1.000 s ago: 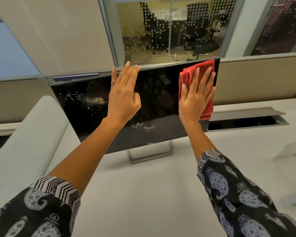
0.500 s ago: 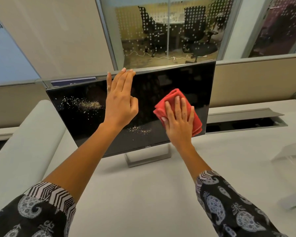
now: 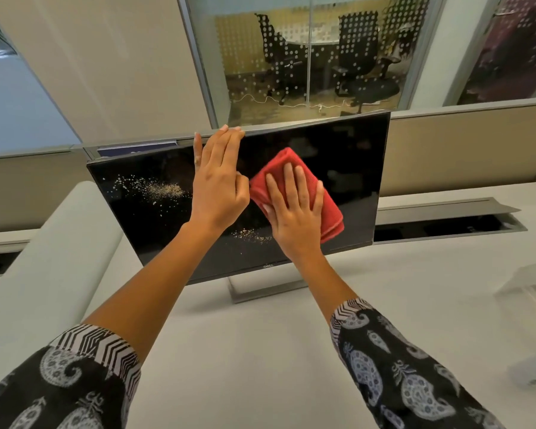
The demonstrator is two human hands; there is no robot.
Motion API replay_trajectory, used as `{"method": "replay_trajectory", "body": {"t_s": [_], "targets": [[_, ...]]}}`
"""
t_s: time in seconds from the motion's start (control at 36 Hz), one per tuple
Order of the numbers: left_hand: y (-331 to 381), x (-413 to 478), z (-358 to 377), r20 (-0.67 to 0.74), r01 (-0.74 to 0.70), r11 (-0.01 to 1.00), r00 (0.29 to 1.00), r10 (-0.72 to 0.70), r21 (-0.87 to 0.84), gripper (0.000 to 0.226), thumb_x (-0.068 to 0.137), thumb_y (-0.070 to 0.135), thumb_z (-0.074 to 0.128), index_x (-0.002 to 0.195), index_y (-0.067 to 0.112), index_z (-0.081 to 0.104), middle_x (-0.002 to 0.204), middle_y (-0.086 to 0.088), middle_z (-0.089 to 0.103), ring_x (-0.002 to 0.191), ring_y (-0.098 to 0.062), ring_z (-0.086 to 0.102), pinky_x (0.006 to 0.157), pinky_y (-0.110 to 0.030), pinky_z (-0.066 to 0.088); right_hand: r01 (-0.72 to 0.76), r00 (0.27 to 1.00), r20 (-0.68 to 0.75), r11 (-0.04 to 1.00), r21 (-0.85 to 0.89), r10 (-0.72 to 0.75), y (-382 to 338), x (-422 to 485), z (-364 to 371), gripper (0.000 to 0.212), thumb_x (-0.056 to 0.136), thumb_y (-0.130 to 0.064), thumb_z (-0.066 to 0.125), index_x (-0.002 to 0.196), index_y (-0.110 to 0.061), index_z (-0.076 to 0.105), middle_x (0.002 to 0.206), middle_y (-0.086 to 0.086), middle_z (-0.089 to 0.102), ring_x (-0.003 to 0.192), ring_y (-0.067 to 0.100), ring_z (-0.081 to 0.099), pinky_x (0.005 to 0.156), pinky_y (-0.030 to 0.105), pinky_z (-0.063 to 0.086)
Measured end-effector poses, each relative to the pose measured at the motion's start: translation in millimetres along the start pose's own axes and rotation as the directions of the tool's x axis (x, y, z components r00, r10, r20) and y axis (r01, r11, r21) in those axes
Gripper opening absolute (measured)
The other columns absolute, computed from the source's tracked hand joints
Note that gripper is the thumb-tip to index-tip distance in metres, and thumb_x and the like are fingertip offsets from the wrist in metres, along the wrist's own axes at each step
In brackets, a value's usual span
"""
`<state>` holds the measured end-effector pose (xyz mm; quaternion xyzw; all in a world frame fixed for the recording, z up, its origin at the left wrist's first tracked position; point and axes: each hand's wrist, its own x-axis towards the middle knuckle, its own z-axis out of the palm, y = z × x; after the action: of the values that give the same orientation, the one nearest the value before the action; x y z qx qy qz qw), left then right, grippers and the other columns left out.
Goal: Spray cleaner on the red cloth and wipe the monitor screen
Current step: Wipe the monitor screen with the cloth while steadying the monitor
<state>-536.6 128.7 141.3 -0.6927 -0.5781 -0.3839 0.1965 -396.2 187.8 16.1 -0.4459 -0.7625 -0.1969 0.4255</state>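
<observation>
The monitor [image 3: 353, 168] stands on its stand [image 3: 260, 289] on the white surface [image 3: 260, 351], its dark screen tilted back. The left hand [image 3: 218, 187] lies against the screen near the monitor's upper middle, fingers straight and together, fingertips reaching the monitor's top edge. Just right of it, at the monitor's centre, the right hand [image 3: 294, 212] presses the folded red cloth [image 3: 331, 212] flat against the screen, fingers straight and slightly spread over it. A patch of pale specks [image 3: 155, 188] marks the monitor's left half, and a smaller patch [image 3: 251, 235] sits low on the monitor, between the two wrists. Both forearms wear dark patterned sleeves [image 3: 399, 373]. Behind the monitor, a glass partition [image 3: 260, 57] shows office chairs.
</observation>
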Motion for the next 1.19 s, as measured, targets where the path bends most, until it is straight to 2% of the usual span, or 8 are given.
{"method": "replay_trajectory", "body": {"t_s": [0.17,0.39,0.56,0.67,0.78,0.89,1.08,1.19], "targets": [[-1.6,-1.6,-1.2,-0.001,-0.004,1.0,1.0,0.004,-0.002,0.063,0.082,0.007,0.048,0.144,0.007,0.04,0.147,-0.007,0.043,0.144,-0.019,0.028,0.123,-0.042,-0.004,-0.172,0.985,0.015,0.983,-0.066,0.174,38.5,-18.0,-7.3,0.062,0.106,-0.049,0.033,0.158,-0.025,0.01,0.163,0.013,0.016,0.152,0.032,0.009,0.12,0.058,0.016],[-2.2,-1.9,1.1,-0.022,-0.005,1.0,1.0,0.005,0.014,0.059,0.086,0.01,0.049,0.144,0.008,0.041,0.147,-0.007,0.044,0.144,-0.019,0.028,0.122,-0.041,-0.005,-0.472,0.874,-0.103,0.88,0.052,0.475,21.3,67.8,-28.1,0.059,0.107,-0.047,0.026,0.157,-0.018,0.015,0.163,0.018,0.014,0.152,0.034,0.009,0.119,0.06,0.013],[-4.4,-2.9,4.8,-0.034,-0.045,0.996,0.998,0.048,0.071,0.051,0.099,0.024,0.045,0.146,0.006,0.039,0.147,-0.009,0.044,0.143,-0.023,0.03,0.122,-0.044,-0.002,-0.12,0.991,-0.056,0.991,0.054,0.123,-17.4,49.1,-20.9,0.052,0.106,-0.046,0.034,0.153,-0.027,0.029,0.16,0.017,0.025,0.15,0.034,0.019,0.117,0.063,0.015],[-4.8,-2.1,5.4,-0.03,-0.049,0.996,0.998,0.051,0.079,0.05,0.101,0.028,0.043,0.146,0.008,0.04,0.147,-0.009,0.044,0.143,-0.022,0.031,0.122,-0.047,0.0,0.004,0.998,-0.056,0.999,-0.034,-0.006,3.3,51.2,-20.9,0.05,0.105,-0.048,0.036,0.152,-0.031,0.033,0.159,0.014,0.03,0.149,0.031,0.023,0.116,0.063,0.017],[-5.1,-0.7,6.2,-0.03,-0.026,0.997,0.999,0.028,0.067,0.049,0.101,0.033,0.041,0.145,0.01,0.042,0.145,-0.007,0.045,0.141,-0.02,0.032,0.122,-0.046,0.0,-0.238,0.966,-0.117,0.97,-0.039,0.233,49.8,74.2,-29.3,0.054,0.106,-0.048,0.029,0.155,-0.027,0.023,0.161,0.016,0.022,0.15,0.033,0.018,0.118,0.06,0.015],[-3.7,-0.9,7.8,-0.025,-0.017,0.997,1.0,0.019,0.072,0.052,0.101,0.04,0.037,0.144,0.01,0.042,0.145,-0.006,0.045,0.141,-0.02,0.032,0.122,-0.048,0.001,-0.531,0.839,-0.106,0.846,0.049,0.533,87.5,72.0,-37.4,0.057,0.107,-0.048,0.022,0.157,-0.021,0.018,0.163,0.016,0.014,0.152,0.032,0.011,0.117,0.06,0.021],[-4.0,-0.4,9.6,-0.032,-0.02,0.997,0.999,0.022,0.078,0.055,0.1,0.043,0.037,0.144,0.01,0.042,0.143,-0.006,0.046,0.14,-0.021,0.033,0.122,-0.046,-0.001,-0.708,0.699,-0.035,0.698,0.111,0.714,66.0,3.9,-26.0,0.056,0.108,-0.04,0.026,0.157,-0.014,0.018,0.164,0.015,0.014,0.151,0.035,0.015,0.117,0.056,0.027],[-2.6,-0.8,8.6,-0.035,-0.017,0.997,0.999,0.02,0.073,0.054,0.1,0.042,0.039,0.143,0.01,0.043,0.143,-0.006,0.046,0.14,-0.022,0.034,0.122,-0.046,-0.001,-0.565,0.824,-0.016,0.824,0.048,0.566,39.0,-9.5,-19.6,0.056,0.108,-0.039,0.029,0.157,-0.017,0.014,0.164,0.016,0.013,0.151,0.036,0.01,0.117,0.06,0.023]]}}
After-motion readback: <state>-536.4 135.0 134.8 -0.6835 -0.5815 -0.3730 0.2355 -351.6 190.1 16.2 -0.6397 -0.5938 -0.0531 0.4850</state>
